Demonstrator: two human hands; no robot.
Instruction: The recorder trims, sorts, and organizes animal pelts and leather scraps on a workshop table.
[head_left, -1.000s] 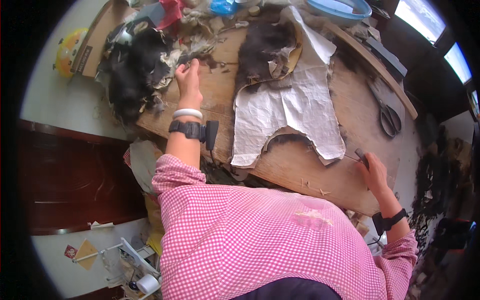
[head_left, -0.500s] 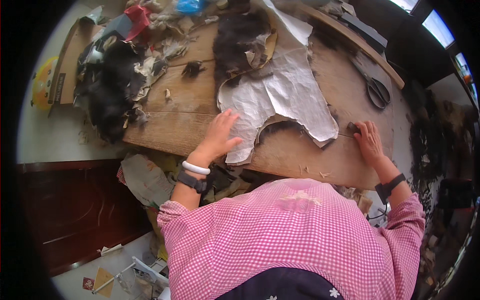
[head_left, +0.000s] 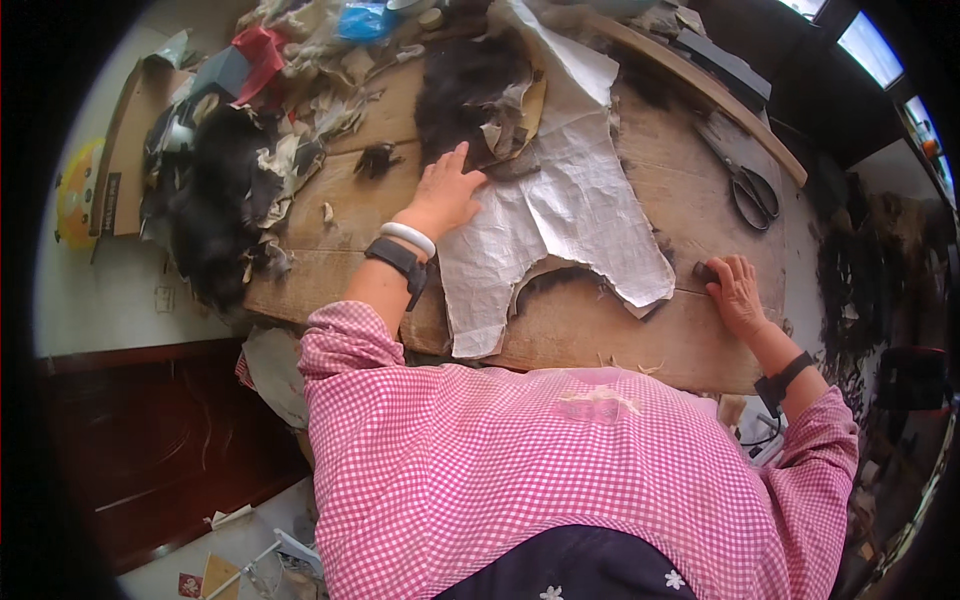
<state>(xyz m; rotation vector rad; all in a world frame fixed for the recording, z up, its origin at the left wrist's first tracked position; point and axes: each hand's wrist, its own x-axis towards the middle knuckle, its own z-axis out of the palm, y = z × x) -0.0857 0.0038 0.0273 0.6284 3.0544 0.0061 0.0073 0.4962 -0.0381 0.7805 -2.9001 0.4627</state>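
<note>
The left hand [head_left: 447,192] is pressing flat, fingers spread, on the white pelt [head_left: 570,215]; keeping that pressure even is stopping slippage. The right hand [head_left: 737,293] is closing its grip on a small dark tool [head_left: 704,270] at the pelt's edge on the worktop [head_left: 600,335].

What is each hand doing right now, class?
Left hand: open, flat on the white pattern sheet.
Right hand: closed on a small dark tool.

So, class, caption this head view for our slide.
Left hand flat on white pattern sheet; right hand grips small dark tool.

Left hand [head_left: 447,190] moves from scrap pile at upper left onto white sheet [head_left: 570,215], near centre top.
</note>
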